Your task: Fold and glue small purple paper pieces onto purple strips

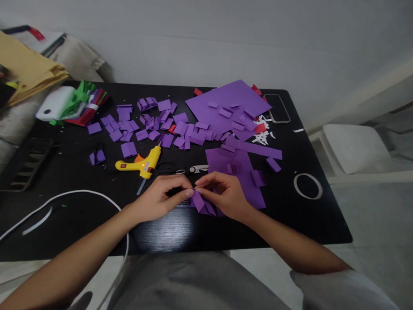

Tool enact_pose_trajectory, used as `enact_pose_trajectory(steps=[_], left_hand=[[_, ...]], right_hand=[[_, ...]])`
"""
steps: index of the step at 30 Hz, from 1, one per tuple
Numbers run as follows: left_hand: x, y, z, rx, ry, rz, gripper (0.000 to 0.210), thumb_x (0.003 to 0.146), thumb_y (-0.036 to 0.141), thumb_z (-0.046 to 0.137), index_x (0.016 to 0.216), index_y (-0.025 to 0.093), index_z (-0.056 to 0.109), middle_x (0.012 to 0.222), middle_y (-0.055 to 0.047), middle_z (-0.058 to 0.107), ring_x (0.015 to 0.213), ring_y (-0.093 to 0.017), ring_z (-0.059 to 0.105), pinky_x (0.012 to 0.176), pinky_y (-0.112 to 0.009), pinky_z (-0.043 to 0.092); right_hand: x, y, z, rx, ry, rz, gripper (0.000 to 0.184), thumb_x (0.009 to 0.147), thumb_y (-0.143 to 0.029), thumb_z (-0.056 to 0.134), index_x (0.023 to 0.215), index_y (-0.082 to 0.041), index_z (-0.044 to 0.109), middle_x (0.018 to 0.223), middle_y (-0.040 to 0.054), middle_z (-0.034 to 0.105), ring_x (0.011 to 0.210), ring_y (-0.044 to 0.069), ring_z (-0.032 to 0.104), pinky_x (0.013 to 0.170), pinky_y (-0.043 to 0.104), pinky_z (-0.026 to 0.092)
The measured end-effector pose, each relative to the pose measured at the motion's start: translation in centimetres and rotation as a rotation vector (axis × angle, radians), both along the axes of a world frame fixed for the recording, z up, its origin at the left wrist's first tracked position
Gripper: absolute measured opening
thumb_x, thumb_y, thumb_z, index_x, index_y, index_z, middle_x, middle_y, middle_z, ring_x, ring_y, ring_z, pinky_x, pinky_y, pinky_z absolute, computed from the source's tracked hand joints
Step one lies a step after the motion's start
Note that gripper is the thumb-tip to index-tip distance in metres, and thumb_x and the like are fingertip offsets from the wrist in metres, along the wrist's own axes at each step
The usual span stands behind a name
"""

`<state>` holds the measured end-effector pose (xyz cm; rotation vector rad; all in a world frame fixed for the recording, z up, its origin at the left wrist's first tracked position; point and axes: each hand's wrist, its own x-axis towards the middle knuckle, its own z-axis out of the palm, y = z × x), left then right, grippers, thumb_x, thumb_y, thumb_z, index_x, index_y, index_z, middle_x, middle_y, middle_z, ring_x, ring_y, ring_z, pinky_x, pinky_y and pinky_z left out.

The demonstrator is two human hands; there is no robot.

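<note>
Pinched just now between two sets of fingertips, over the near half of the black table (312, 222): a folded purple paper piece (198, 201). Caught at its far end by the left hand (162, 196), thumb against forefinger, and met there by the right hand (227, 192), pinching too, tips almost touching. Closed on the paper from both sides, then, with no slack to be seen. Lying from that grip toward the body and a touch to the right, long axis apparently on the same slant; too small to tell how the fold sits between the tips. Closer to the right hand by that lean, though only narrowly. Just beside and below, more purple pieces (209, 209), partly hidden; touching or merely overlapping, cannot tell. On outward, partly under the right hand: a large purple sheet (246, 167). Beyond the knuckles, a metal-tipped tool (199, 168), kind unclear. Out past the left hand, a yellow glue gun (143, 163), nozzle pointing away from the body. Farther off, a wide purple scatter (181, 128). Well apart on the right, a pale ring (307, 175), flat down.
</note>
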<state>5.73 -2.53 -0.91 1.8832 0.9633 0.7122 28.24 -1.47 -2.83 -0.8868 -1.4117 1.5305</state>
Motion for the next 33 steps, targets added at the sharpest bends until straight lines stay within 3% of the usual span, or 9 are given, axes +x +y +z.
enact_pose_trajectory(steps=[15,18,21,23,28,31,33], left_hand=[[-0.19,0.14,0.15,0.081,0.02,-0.014,0.021,0.106,0.027,0.057,0.09,0.018,0.068,0.084,-0.002,0.07,0.076,-0.013,0.065,0.074,-0.023,0.051],[-0.63,0.12,0.55,0.139,0.036,0.021,0.012,0.104,0.024,0.057,0.106,0.018,0.067,0.092,-0.004,0.073,0.083,-0.015,0.07,0.079,-0.026,0.055],[-0.93,-0.01,0.84,0.188,0.019,0.012,0.032,0.099,0.023,0.063,0.131,0.019,0.059,0.104,-0.006,0.075,0.098,-0.02,0.073,0.09,-0.032,0.058],[-0.84,-0.14,0.82,0.218,0.023,-0.02,0.039,0.096,0.023,0.068,0.133,0.021,0.058,0.109,-0.007,0.075,0.103,-0.021,0.073,0.096,-0.034,0.058],[-0.23,-0.39,0.22,0.265,0.016,-0.012,0.031,0.094,0.018,0.07,0.124,0.022,0.064,0.105,-0.005,0.075,0.098,-0.017,0.074,0.091,-0.027,0.058],[-0.18,-0.4,0.08,0.293,-0.005,0.029,0.029,0.093,0.015,0.07,0.12,0.021,0.065,0.105,-0.004,0.076,0.096,-0.015,0.074,0.091,-0.025,0.058],[-0.28,-0.36,0.15,0.302,-0.006,0.05,0.029,0.092,0.015,0.071,0.119,0.021,0.065,0.104,-0.004,0.076,0.094,-0.015,0.074,0.09,-0.025,0.058]], right_hand=[[-0.04,-0.01,0.04,-0.019,-0.005,0.012,0.023,0.081,-0.039,0.089,0.094,-0.022,0.08,0.088,0.0044,0.081,0.081,0.018,0.077,0.08,0.032,0.064],[-0.01,0.11,-0.01,-0.045,-0.012,0.007,0.023,0.082,-0.039,0.088,0.094,-0.022,0.079,0.089,0.0044,0.081,0.082,0.018,0.076,0.081,0.033,0.064],[-0.07,0.24,-0.21,-0.095,0.019,-0.004,0.029,0.078,-0.042,0.091,0.094,-0.021,0.077,0.09,0.004,0.08,0.084,0.018,0.076,0.082,0.033,0.064],[-0.17,0.3,-0.36,-0.098,0.041,-0.022,0.032,0.076,-0.044,0.093,0.091,-0.021,0.075,0.088,0.0029,0.077,0.082,0.017,0.074,0.079,0.031,0.063],[-0.18,0.36,-0.22,0.017,0.047,-0.037,0.022,0.082,-0.04,0.087,0.085,-0.023,0.073,0.089,0.0027,0.07,0.083,0.017,0.069,0.079,0.032,0.061],[0.21,0.35,0.24,0.105,0.038,-0.006,0.004,0.09,-0.028,0.077,0.089,-0.024,0.076,0.097,0.0051,0.069,0.094,0.02,0.069,0.086,0.035,0.06],[0.54,0.33,0.58,0.184,0.009,0.027,0.008,0.091,-0.02,0.071,0.093,-0.026,0.077,0.107,0.0069,0.069,0.104,0.023,0.068,0.094,0.04,0.059]])
